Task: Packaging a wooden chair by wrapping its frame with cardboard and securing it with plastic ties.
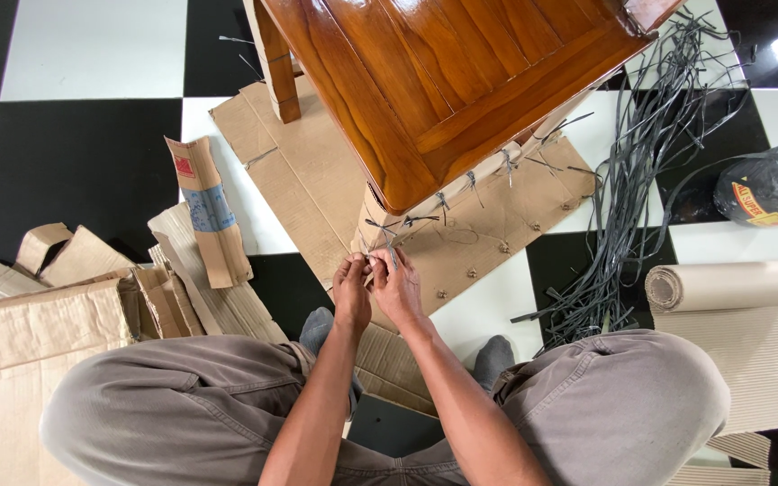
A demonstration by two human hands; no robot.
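Both hands meet at the near corner of a glossy wooden table (461, 90), where its leg is wrapped in cardboard (380, 229). The left hand (351, 292) and right hand (395, 286) are closed at the fingertips, pinching a grey plastic strap (387, 252) tied around that wrapping, just below the tabletop's corner. A flattened cardboard sheet (308, 171) lies on the checkered floor (92, 45) under the table. Loose grey straps (632, 198) sprawl beside a corrugated paper roll (740, 285).
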